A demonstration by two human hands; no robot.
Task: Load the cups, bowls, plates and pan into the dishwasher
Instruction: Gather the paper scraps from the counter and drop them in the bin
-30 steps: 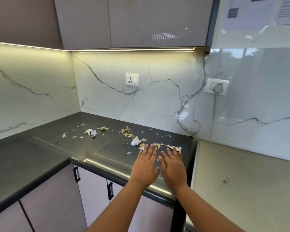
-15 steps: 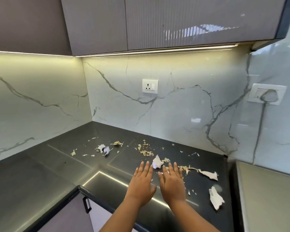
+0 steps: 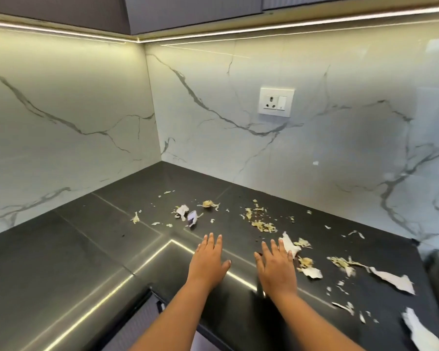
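Here we saw no cup, bowl, plate or pan; our left hand (image 3: 208,263) and right hand (image 3: 276,268) lay flat at lower centre, fingers straight, grasping nothing. Around them the dark countertop (image 3: 61,262) carried paper scraps (image 3: 393,281) and food crumbs (image 3: 260,221) rightward, a wall socket (image 3: 276,102) above.

Single head-worn view, wide-angle. Looks forward and down into inner corner of dark countertop (image 3: 61,262). Close in: both forearms enter from bottom edge. Marble backsplash (image 3: 314,148) fills upper half, wall socket (image 3: 276,102) right of centre, cabinet underside along top. No second view.
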